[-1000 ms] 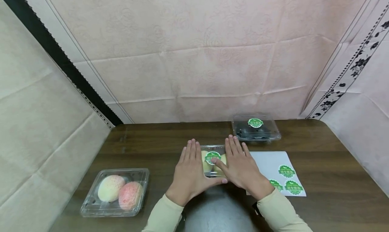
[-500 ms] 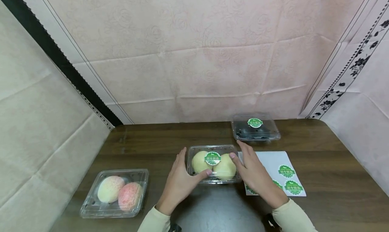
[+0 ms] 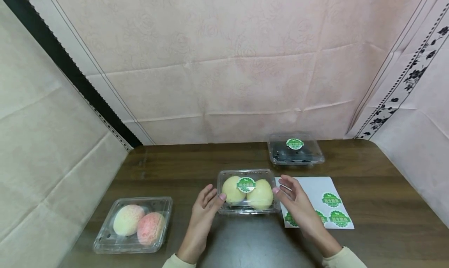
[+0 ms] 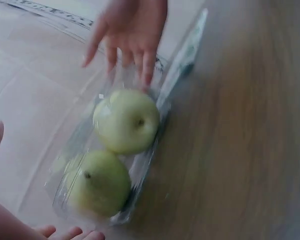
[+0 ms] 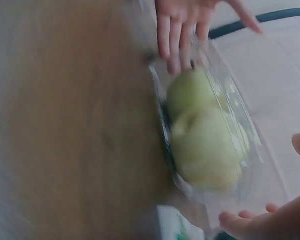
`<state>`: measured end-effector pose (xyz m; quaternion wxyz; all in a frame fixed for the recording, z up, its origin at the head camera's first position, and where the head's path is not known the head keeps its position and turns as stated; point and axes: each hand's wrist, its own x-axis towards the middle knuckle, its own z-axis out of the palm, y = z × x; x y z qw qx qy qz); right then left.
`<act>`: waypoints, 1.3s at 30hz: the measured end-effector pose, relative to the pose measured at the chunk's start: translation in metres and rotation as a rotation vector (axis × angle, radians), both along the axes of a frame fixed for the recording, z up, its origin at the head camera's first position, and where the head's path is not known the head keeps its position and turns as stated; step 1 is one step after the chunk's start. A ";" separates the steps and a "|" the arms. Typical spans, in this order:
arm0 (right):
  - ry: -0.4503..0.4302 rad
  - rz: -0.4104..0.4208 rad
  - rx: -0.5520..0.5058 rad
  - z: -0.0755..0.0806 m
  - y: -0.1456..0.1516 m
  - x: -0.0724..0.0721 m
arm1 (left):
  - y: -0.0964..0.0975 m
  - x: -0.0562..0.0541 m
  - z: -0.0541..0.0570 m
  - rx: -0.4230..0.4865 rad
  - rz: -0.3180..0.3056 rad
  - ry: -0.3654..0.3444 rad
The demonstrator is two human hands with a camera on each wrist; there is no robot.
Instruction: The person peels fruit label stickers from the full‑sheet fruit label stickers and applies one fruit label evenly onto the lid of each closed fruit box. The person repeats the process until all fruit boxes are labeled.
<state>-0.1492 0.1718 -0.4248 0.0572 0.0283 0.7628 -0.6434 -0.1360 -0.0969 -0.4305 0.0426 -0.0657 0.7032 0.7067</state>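
A clear lidded plastic box point(image 3: 247, 210) sits mid-table in the head view. Inside are two pale green round fruits point(image 3: 260, 196), and a green-and-white round sticker point(image 3: 246, 185) is on its lid. My left hand point(image 3: 202, 210) is at the box's left end, fingers loosely bent, thumb near the corner. At the right end is my right hand point(image 3: 299, 205), thumb by the box edge and fingers relaxed over the sticker sheet point(image 3: 312, 185). Neither hand grips the box; light contact is hard to tell. Both wrist views show the fruits point(image 4: 126, 121) point(image 5: 206, 150), blurred.
Green round stickers point(image 3: 339, 219) remain on the white sheet. At left stands another clear box point(image 3: 105, 236) with a cream fruit point(image 3: 128, 220) and a pink fruit point(image 3: 151, 227). A stickered clear box point(image 3: 296, 158) with dark contents is at the back, before a cloth wall point(image 3: 224, 80).
Both hands lay flat over the box's lid, then parted to its sides. Now they are lower and farther apart, fingers looser. The box and its sticker have come into full view.
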 end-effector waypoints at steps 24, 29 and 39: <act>-0.198 -0.086 -0.035 -0.008 -0.010 -0.009 | 0.001 0.002 -0.016 0.296 0.074 -0.131; -0.144 -0.096 -0.121 -0.010 -0.012 -0.011 | 0.001 -0.002 -0.018 0.306 0.074 -0.091; -0.151 -0.132 -0.170 -0.008 -0.022 -0.021 | -0.003 -0.017 -0.020 0.307 0.067 -0.046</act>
